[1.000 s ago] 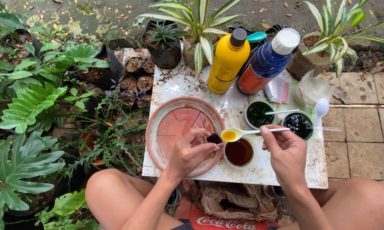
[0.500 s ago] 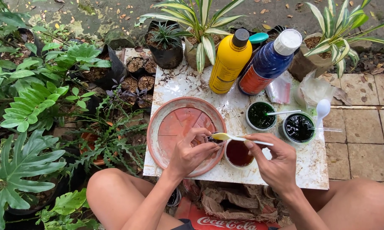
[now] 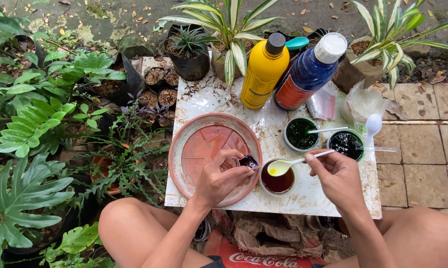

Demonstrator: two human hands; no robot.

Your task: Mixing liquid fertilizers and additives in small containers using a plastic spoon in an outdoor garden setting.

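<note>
spoon (image 3: 279, 167) moved over one of three cups (image 3: 277, 180).

spoon (image 3: 283, 166): white, yellow liquid | cup (image 3: 277, 181) under fingers (image 3: 313, 160): dark red | saucer (image 3: 184, 149): terracotta | table (image 3: 204, 101): white, mottled

Two bottles are standing on the white slab: a yellow bottle (image 3: 264, 72) and a blue bottle (image 3: 308, 72). Three small cups are sitting there: two of dark green liquid (image 3: 300, 134) (image 3: 345, 144) and one of brown liquid (image 3: 277, 182). One terracotta saucer (image 3: 184, 149) is lying beside them. Three white spoons (image 3: 279, 167) (image 3: 328, 130) (image 3: 373, 124) are showing
</note>
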